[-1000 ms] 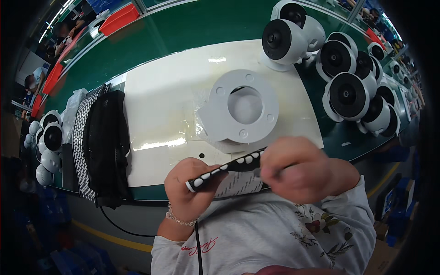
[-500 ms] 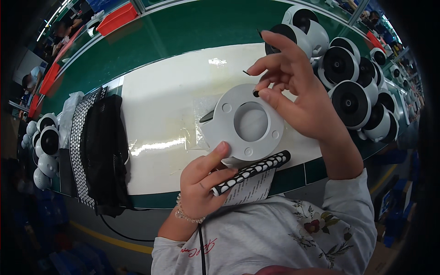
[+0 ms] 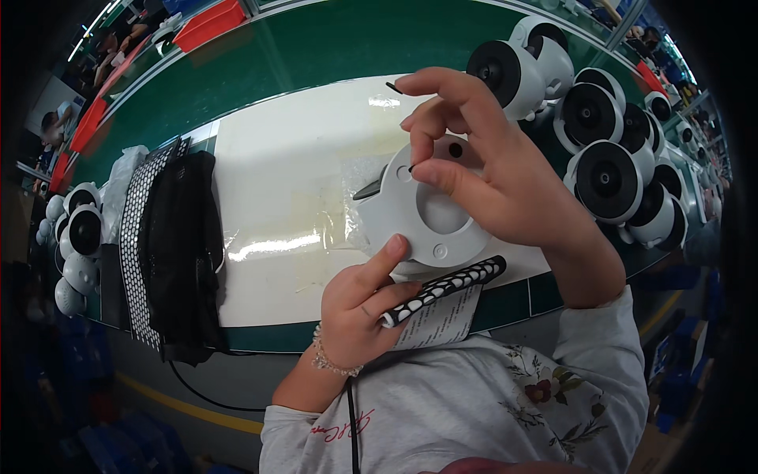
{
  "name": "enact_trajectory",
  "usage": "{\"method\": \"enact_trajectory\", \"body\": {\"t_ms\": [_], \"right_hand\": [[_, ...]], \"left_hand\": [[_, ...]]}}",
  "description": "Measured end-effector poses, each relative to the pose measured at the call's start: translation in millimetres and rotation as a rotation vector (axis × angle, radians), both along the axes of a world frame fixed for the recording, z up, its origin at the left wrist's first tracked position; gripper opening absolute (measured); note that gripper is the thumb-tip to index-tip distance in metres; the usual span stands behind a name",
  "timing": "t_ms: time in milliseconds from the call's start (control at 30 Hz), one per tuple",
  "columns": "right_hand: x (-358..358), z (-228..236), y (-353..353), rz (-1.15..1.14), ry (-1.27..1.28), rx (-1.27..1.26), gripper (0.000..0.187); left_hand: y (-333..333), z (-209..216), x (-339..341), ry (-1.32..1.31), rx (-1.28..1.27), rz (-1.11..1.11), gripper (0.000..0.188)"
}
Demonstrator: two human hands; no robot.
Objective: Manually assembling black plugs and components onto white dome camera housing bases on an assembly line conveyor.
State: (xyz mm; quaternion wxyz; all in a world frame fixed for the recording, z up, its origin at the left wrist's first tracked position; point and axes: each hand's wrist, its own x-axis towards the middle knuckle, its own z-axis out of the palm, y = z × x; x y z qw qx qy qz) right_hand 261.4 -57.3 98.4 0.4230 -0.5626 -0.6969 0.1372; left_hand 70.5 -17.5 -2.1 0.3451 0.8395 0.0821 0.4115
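A white, ring-shaped camera base (image 3: pixel 462 246) with a large round opening lies in front of me, small round recesses around its face. A black round pad (image 3: pixel 455 149) sits in its far recess. My left hand (image 3: pixel 359 304) rests its index finger on the base's near-left edge. The same hand grips a curled black sheet with white oval cut-outs (image 3: pixel 450 288). Over the upper left recess (image 3: pixel 403 173), my right hand (image 3: pixel 489 158) pinches a small black pad (image 3: pixel 410 168) at the thumb tip. Another black piece (image 3: pixel 393 88) clings to its raised index fingertip.
Several white cameras with black fronts (image 3: pixel 604 180) crowd the right side; more (image 3: pixel 84 231) stand at far left. A black mesh bag (image 3: pixel 183 253) lies left of the white work mat (image 3: pixel 268 182). Clear plastic film (image 3: pixel 359 189) lies beside the base. A red bin (image 3: pixel 209 25) stands behind.
My right hand has moved left from the far recess to the upper left one. A black pad now shows in the far recess. My left hand keeps its hold.
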Motion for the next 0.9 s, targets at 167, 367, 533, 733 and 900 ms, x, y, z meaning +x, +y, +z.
{"method": "enact_trajectory", "body": {"t_ms": [167, 367, 533, 733, 900], "right_hand": [[-3, -1, 4, 0.070, 0.173, -0.099, 0.052], [-15, 12, -15, -0.099, -0.398, 0.039, 0.045], [-26, 9, -39, -0.147, -0.583, 0.015, 0.035], [-18, -22, -56, -0.173, -0.187, 0.047, 0.009], [-25, -28, -57, -0.130, -0.019, -0.082, 0.004]], "left_hand": [[-2, -1, 0, -0.011, -0.030, -0.002, 0.029], [-2, -3, -3, -0.023, -0.025, -0.018, 0.031], [-3, -1, -5, 0.013, -0.064, -0.023, 0.035], [-5, -3, 0, -0.020, -0.069, -0.008, 0.032], [-6, -2, 2, -0.033, -0.058, 0.023, 0.027]]}}
